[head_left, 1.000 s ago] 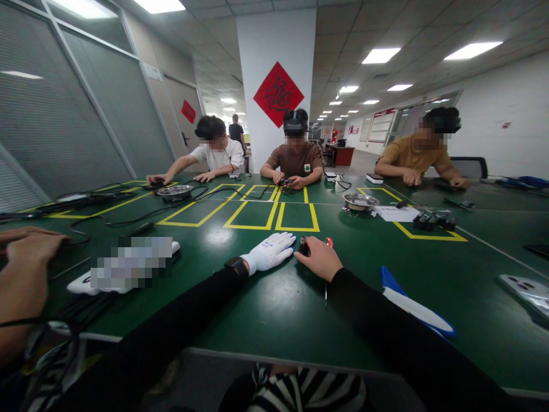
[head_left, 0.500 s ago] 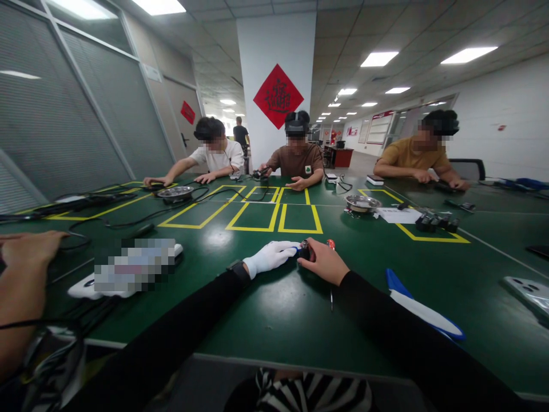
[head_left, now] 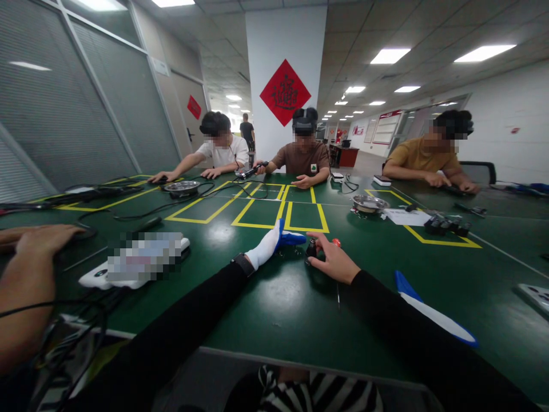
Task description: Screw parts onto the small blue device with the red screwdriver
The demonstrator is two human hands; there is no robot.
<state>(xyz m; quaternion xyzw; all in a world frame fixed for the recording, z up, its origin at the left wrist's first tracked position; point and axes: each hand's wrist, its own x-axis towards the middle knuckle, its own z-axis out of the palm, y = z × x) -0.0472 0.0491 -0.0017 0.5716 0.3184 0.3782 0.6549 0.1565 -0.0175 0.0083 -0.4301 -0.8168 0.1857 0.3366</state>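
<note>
My left hand (head_left: 277,242), in a white glove with a blue palm, is turned on its edge over the table with its fingers spread and nothing held. Tiny bits lie on the green surface beside it. My bare right hand (head_left: 330,256) has thumb and fingers around a small black object (head_left: 311,249) with a metallic top, standing upright. Behind this hand shows a red and orange item (head_left: 337,243), partly covered. A thin metal rod (head_left: 338,298) points out from under the right hand toward the table's front.
A blue and white glove (head_left: 435,315) lies to the right. Further off are a metal bowl (head_left: 369,203), white paper (head_left: 407,217) and black parts (head_left: 446,225). A white device (head_left: 137,260) with cables sits left, near another person's arm (head_left: 36,274). Three people sit opposite.
My left hand has come away from the black object and turned, opening to show its blue palm. My right hand stays at the object. The whole view has shifted slightly.
</note>
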